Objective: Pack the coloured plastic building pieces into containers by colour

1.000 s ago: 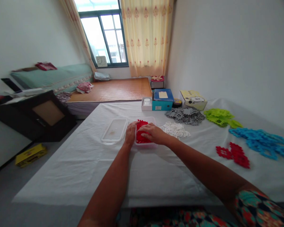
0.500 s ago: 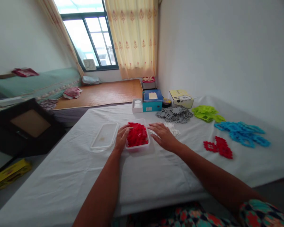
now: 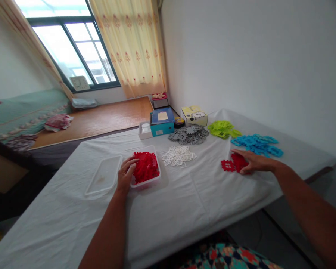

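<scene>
A clear plastic lid (image 3: 104, 179) lies flat at the left of the white-covered tabletop (image 3: 184, 203). Just beside it, the person's left hand (image 3: 126, 173) rests on the near left rim of a clear container (image 3: 148, 183) heaped with red interlocking pieces (image 3: 147, 169). Its fingers are loosely bent over the edge and touch the red heap; whether they grip the wall cannot be told. To the right lies a small cluster of white pieces (image 3: 179, 156), with a grey pile (image 3: 189, 134) behind it near a blue box (image 3: 162, 121) and a yellow box (image 3: 194, 115). Farther right, the right hand (image 3: 253, 163) lies flat on a loose group of red pieces (image 3: 228, 165), fingers stretched out and holding nothing. Green pieces (image 3: 222, 129) and blue pieces (image 3: 256, 144) sit beyond, near the wall.
</scene>
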`<state>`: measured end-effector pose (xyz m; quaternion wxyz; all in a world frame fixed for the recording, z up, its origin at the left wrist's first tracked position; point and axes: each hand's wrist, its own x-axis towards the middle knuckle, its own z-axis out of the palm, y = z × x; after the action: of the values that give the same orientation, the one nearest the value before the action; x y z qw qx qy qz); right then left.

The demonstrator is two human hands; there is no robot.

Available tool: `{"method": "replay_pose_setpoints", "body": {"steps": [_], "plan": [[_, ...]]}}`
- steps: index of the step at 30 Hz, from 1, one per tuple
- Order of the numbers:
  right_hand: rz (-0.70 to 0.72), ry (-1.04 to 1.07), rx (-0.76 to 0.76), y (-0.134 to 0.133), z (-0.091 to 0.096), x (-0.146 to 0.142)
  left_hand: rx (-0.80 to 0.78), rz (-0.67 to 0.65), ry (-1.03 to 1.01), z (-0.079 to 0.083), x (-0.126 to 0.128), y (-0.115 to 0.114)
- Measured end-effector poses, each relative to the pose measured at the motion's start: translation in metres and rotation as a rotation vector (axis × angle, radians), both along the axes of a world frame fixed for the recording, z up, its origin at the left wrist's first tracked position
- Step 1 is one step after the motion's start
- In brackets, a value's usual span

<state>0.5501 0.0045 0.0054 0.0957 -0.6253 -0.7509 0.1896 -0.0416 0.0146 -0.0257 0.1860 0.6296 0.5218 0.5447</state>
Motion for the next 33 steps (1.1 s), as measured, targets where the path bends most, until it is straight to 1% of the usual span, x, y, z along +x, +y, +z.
{"method": "replay_pose_setpoints", "body": {"steps": [4, 7, 9, 11, 13, 14, 17, 19, 20, 21, 23, 25, 27, 29, 30, 31, 33], "plan": [[-0.055, 0.02, -0.03, 0.004, 0.0, 0.001, 0.004, -0.006, -0.009, 0.001, 0.0, -0.001], [-0.1, 0.07, -0.072, 0.005, 0.007, -0.002, -0.002, -0.007, -0.01, 0.002, 0.001, -0.001], [-0.073, 0.152, -0.095, 0.003, 0.012, -0.013, -0.002, -0.003, -0.014, 0.003, 0.001, 0.0], [0.011, 0.203, -0.103, 0.002, 0.014, -0.029, 0.003, 0.002, -0.018, 0.003, 0.002, 0.0], [0.078, 0.167, -0.101, 0.002, 0.011, -0.043, 0.007, 0.006, -0.015, 0.002, 0.002, -0.001], [0.087, 0.124, -0.09, 0.003, 0.009, -0.047, 0.006, 0.009, -0.011, 0.002, 0.002, -0.001], [0.046, 0.0, -0.032, 0.007, 0.002, -0.052, 0.009, 0.026, 0.012, 0.003, 0.002, -0.004], [0.043, -0.02, -0.033, 0.013, 0.005, -0.058, 0.029, 0.018, 0.029, 0.005, 0.003, -0.006], [0.059, 0.004, -0.046, 0.016, 0.009, -0.067, 0.04, 0.005, 0.036, 0.006, 0.003, -0.006], [0.089, 0.054, -0.06, 0.018, 0.015, -0.08, 0.05, -0.01, 0.04, 0.007, 0.003, -0.007], [0.176, 0.216, -0.056, 0.023, 0.03, -0.122, 0.063, -0.026, 0.039, 0.009, 0.003, -0.007], [0.28, 0.41, 0.006, 0.026, 0.046, -0.179, 0.068, -0.021, 0.041, 0.011, 0.004, -0.008], [0.39, 0.52, 0.101, 0.03, 0.059, -0.24, 0.08, -0.002, 0.041, 0.011, 0.005, -0.01], [0.524, 0.554, 0.157, 0.036, 0.066, -0.293, 0.096, 0.027, 0.024, 0.011, 0.005, -0.012], [0.612, 0.552, 0.145, 0.04, 0.068, -0.313, 0.104, 0.041, 0.007, 0.011, 0.005, -0.013], [0.716, 0.537, 0.111, 0.043, 0.068, -0.33, 0.109, 0.056, -0.014, 0.011, 0.005, -0.013], [0.93, 0.482, 0.035, 0.051, 0.066, -0.35, 0.116, 0.079, -0.058, 0.011, 0.004, -0.014]]}}
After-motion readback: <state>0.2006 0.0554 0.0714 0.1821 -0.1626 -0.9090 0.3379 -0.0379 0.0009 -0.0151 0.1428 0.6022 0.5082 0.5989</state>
